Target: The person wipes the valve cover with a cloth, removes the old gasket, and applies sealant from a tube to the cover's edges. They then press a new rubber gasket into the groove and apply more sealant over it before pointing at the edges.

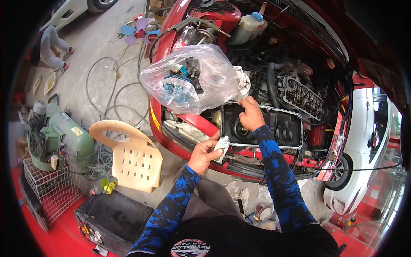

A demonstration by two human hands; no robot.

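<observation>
My left hand [205, 152] grips a small white tube [221, 145] just below the front edge of a red car's open engine bay. My right hand [251, 115] rests fingers-down on the rim of a black cover [287, 128] that lies across the front of the bay; whether it holds anything I cannot tell. A clear plastic bag [190, 79] holding blue boxes and small parts sits on the car's left edge, just left of my right hand. Both arms wear blue-and-black patterned sleeves.
The exposed engine head [302, 94] and a white fluid reservoir [248, 26] lie deeper in the bay. A cream plastic chair [135, 156] lies tipped on the floor, with a green air compressor [64, 137], hoses, a wire crate [49, 188] and a seated person [51, 45] to the left. A white car [368, 145] stands at right.
</observation>
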